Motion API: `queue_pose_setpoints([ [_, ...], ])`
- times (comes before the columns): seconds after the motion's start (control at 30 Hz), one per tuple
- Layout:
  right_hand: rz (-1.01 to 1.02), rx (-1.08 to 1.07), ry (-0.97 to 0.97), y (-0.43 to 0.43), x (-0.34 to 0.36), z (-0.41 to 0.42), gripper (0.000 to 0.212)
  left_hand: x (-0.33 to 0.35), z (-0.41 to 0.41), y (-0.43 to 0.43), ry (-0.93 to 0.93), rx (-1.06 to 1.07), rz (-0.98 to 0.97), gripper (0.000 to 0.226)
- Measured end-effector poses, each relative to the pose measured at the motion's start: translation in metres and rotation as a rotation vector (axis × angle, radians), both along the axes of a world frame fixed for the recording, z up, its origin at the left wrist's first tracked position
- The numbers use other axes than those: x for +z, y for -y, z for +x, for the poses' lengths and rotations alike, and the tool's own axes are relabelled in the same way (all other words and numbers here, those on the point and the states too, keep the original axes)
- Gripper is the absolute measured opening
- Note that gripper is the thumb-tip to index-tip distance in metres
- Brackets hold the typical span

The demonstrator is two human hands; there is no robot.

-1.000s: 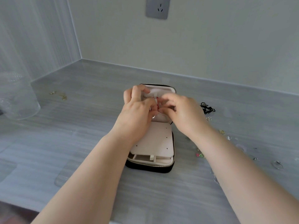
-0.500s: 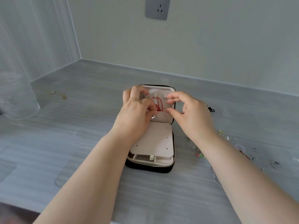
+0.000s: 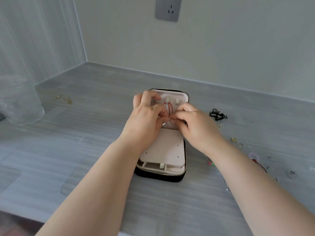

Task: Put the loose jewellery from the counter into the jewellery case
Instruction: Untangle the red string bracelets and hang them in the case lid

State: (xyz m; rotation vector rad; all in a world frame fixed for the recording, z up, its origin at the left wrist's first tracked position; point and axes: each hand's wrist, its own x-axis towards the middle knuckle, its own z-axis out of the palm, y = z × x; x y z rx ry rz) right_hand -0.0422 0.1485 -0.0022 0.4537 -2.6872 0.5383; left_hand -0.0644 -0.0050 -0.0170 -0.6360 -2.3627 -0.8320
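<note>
1. The case (image 3: 167, 145) is lying open in the middle of the counter (image 3: 102, 133), with its lid standing up at the 12 o'clock end.
2. A red cord (image 3: 167, 106) is hanging inside the lid, looped over a small pale tab (image 3: 167, 100). Its long axis is running from 12 o'clock down to 6 o'clock.
3. The left hand (image 3: 148, 114) and the right hand (image 3: 196, 126) are meeting fingertip to fingertip at the cord's lower end. Both are curling in and appear to be pinching the cord there, though the exact contact is partly hidden by the fingers.
4. From that pinch, the tab is sitting straight at 12 o'clock, so any tucking or straightening is likely going along that line, down into the lid.
5. Loose pieces are waiting on the counter: a black cord (image 3: 218, 114) and small rings (image 3: 220, 126) are lying at 3 o'clock of the case, nearer the right hand.
6. A gold chain (image 3: 67, 100) is lying well apart at about 10 o'clock, nearer the left hand.
7. Judging from this, the task is only partly done, and the right hand is looking better placed for the next pick.
</note>
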Motion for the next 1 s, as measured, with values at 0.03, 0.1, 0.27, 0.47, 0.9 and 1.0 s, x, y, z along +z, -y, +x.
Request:
queue_pose_setpoints([
  [0.03,0.023,-0.015,0.018,0.000,0.001,0.000,0.017,0.000,0.000,0.000,0.011,0.004,0.001,0.004],
  [0.1,0.025,-0.028,0.025,0.002,0.002,0.002,0.016,-0.001,0.000,0.000,0.012,0.004,0.015,0.005],
  [0.27,-0.151,-0.071,-0.068,0.001,0.004,0.006,0.019,0.000,0.001,0.000,0.025,0.014,0.053,0.029],
  [0.47,-0.112,-0.023,-0.086,0.003,0.001,0.005,0.022,0.007,0.006,-0.001,0.103,0.022,0.183,0.066],
  [0.9,-0.123,-0.052,-0.064,0.006,0.000,0.008,0.028,0.000,-0.002,0.005,0.234,-0.049,0.345,0.072],
  [1.0,-0.172,-0.049,-0.060,0.004,0.000,0.007,0.030,-0.002,-0.006,0.007,0.256,-0.079,0.338,0.081],
])
